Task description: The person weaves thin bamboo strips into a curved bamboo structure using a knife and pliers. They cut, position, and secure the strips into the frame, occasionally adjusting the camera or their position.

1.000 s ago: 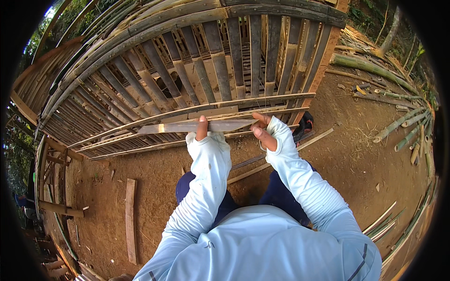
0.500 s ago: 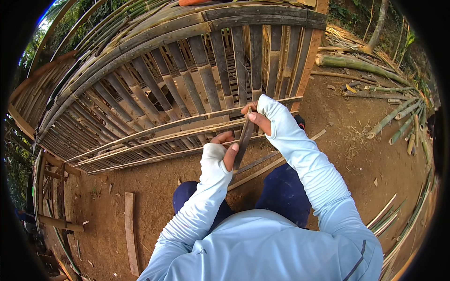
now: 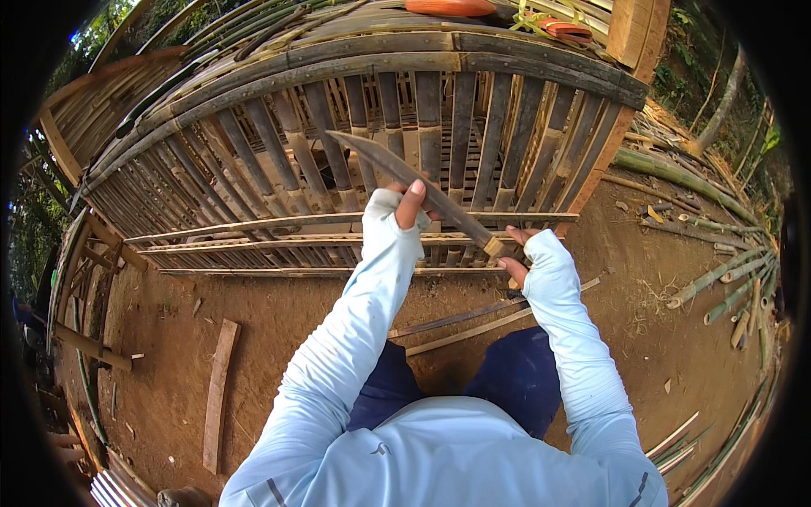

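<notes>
I hold a long flat bamboo slat (image 3: 372, 156) slanting from a pointed tip at the upper left down to a cut end at the lower right. My left hand (image 3: 407, 205) grips it around the middle, in a white glove with bare fingertips. My right hand (image 3: 517, 253), gloved the same way, holds the slat's lower end. Both hands are raised in front of a slatted bamboo panel (image 3: 253, 144) that leans over the dirt ground. My knees in dark trousers (image 3: 515, 372) show below.
Thin bamboo strips (image 3: 473, 325) lie on the dirt by my knees, and a short plank (image 3: 218, 393) lies at the left. Green bamboo poles (image 3: 718, 275) are piled at the right. Orange objects (image 3: 448, 7) rest on top of the panel.
The slat was level across the panel in both hands; it swung upright, and now slants with its tip up left. My left hand moved to its middle, my right to its lower end.
</notes>
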